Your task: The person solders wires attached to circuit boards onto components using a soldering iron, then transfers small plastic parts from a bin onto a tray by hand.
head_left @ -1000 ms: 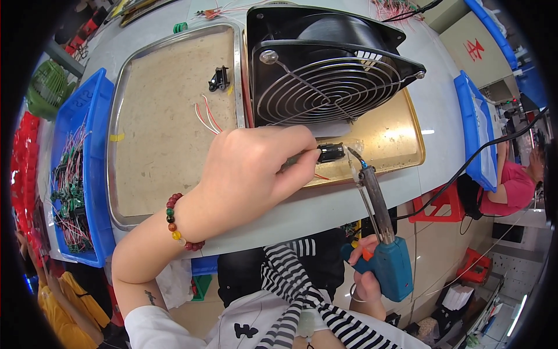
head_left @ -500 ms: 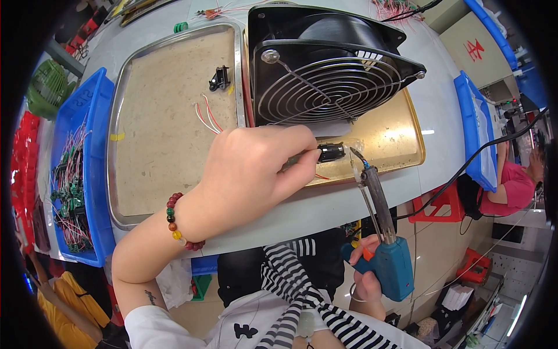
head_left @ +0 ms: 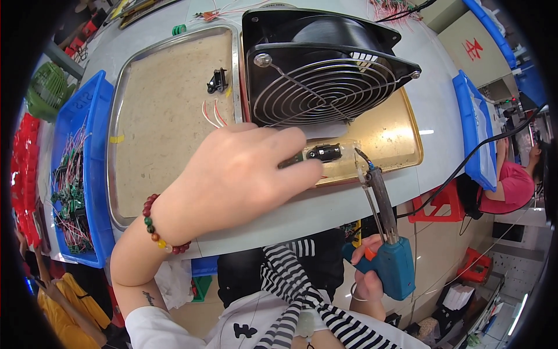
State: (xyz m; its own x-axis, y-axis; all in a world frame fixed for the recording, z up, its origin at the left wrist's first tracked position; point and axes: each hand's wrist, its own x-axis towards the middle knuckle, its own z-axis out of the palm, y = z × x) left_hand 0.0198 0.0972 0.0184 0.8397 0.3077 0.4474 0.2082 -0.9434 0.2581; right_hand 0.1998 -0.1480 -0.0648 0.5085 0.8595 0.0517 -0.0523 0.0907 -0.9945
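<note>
My left hand (head_left: 232, 168) is over the front edge of the gold tray (head_left: 401, 142), thumb and index finger apart. Between and just beyond those fingertips lies a small black component (head_left: 324, 153), with a bit of green board behind it partly hidden by the fingers. Red and white wires (head_left: 215, 113) emerge past the back of this hand; their other ends are hidden. In my right hand (head_left: 369, 270) is a teal-handled soldering gun (head_left: 396, 267), held upright, its tip a little right of the black component. A finger rests by its orange trigger.
A black fan (head_left: 325, 75) with a wire guard stands behind the work. To the left is a metal tray (head_left: 168, 128) bearing another black component (head_left: 217, 80). Further left, a blue bin (head_left: 99, 192) holds wired boards. A black cable (head_left: 459, 174) runs off right.
My left hand has shifted slightly left, and its thumb and index finger have parted from the black component. That component now sits a little further left. The soldering gun has barely moved.
</note>
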